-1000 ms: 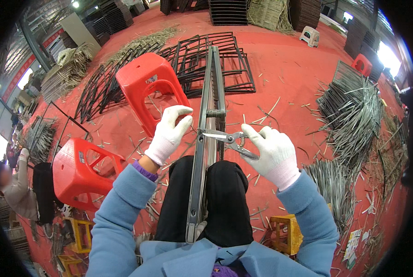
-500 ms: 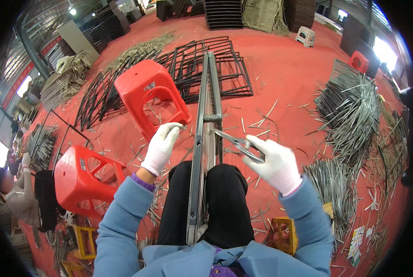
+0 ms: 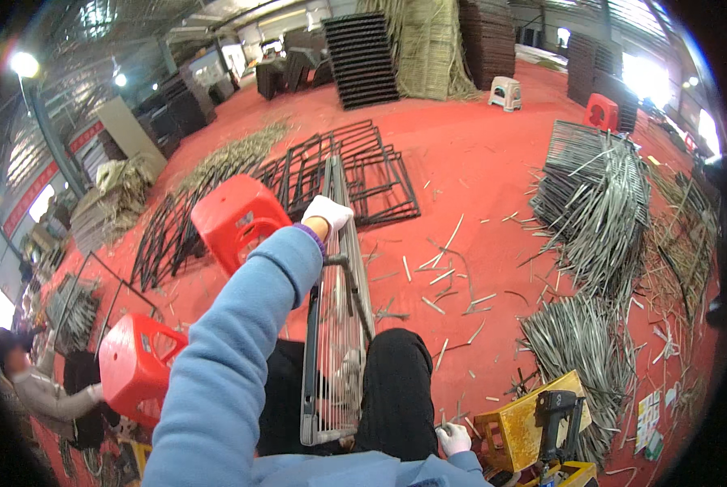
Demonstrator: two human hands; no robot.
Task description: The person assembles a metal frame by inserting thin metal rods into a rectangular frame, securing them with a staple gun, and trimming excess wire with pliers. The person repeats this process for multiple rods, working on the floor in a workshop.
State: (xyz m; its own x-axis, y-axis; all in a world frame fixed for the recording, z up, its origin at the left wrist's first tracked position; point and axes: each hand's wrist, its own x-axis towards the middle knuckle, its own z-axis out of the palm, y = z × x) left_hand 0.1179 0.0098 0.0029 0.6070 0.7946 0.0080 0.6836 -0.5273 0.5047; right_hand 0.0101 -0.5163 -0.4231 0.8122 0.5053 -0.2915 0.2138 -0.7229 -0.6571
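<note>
A dark grey frame [image 3: 308, 381] strung with many thin pale strands stands tilted between my knees, its far end raised. My left hand [image 3: 331, 213], in a white glove, reaches forward with its fingers closed over the frame's upper far part. My right hand [image 3: 454, 438], gloved too, is low beside my right thigh, near the yellow wooden stool. Its fingers look curled; what they hold, if anything, is too small to make out. The snips seen before do not show plainly now.
Two red plastic stools [image 3: 237, 215] [image 3: 128, 365] stand on the left; a person [image 3: 43, 390] reaches to the nearer one. Black metal frames [image 3: 363, 174] lie ahead. A yellow wooden stool [image 3: 501, 430] and a black nail gun [image 3: 560, 414] are right, by grey strip bundles [image 3: 578, 349].
My left hand has moved forward onto the frame, which now turns its stranded face more toward view. My right hand has dropped from beside the frame with the snips to low by my thigh.
</note>
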